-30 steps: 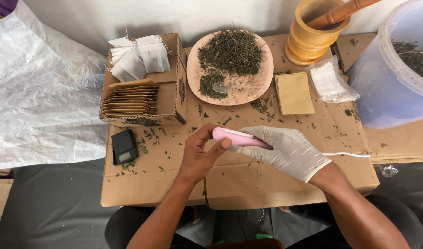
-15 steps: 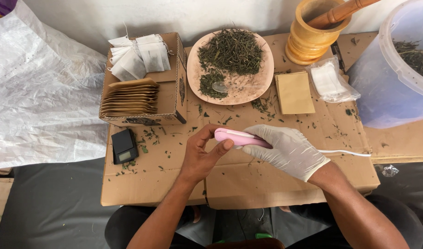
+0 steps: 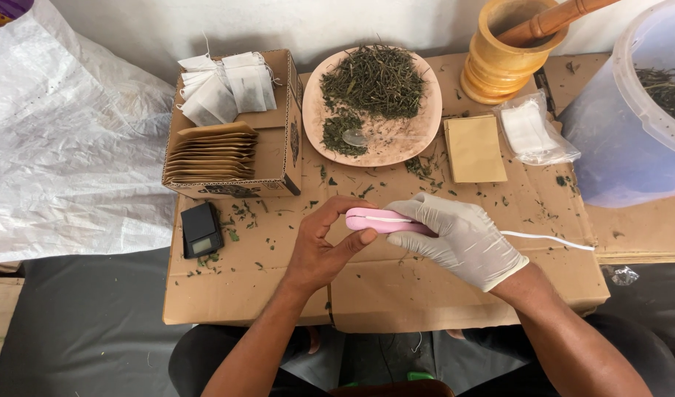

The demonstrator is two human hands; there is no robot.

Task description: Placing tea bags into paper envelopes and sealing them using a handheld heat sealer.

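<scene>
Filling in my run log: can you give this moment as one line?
right hand: gloved, grips pink handheld sealer | left hand: bare, fingers at sealer tip | white cord trails right | cardboard surface

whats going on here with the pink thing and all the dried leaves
A person sits at a cardboard work surface and holds a pink handheld device in both hands: the gloved right hand grips its body and the bare left hand pinches its tip. A white cord trails off to the right. Beyond the hands are a plate of dried leaves, a box of paper bags and a small black scale.
</scene>
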